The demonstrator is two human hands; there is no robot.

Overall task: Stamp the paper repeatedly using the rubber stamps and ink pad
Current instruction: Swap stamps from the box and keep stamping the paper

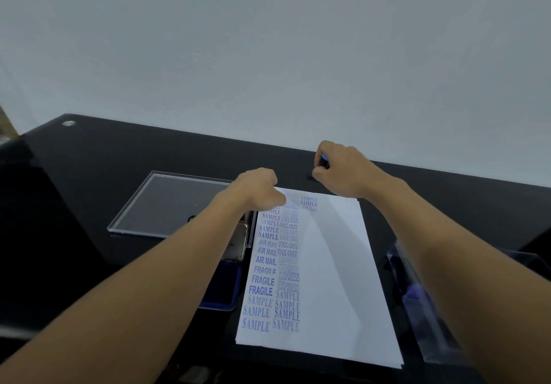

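Observation:
A white sheet of paper [331,270] lies on the black table, covered on its left side with blue stamped words in columns. My right hand [343,169] is past the paper's far edge, shut around a black rubber stamp with a blue top [324,160]. My left hand [259,185] rests with fingers curled on the paper's far left corner, holding nothing that I can see. The blue ink pad [229,291] lies open left of the paper, mostly hidden under my left forearm, with its metal lid [243,234] behind it.
A clear plastic lid [167,202] lies at the back left of the black table [89,175]. At the right edge stands a clear plastic box [417,300] with dark stamps inside, partly under my right forearm. A pale wall rises behind the table.

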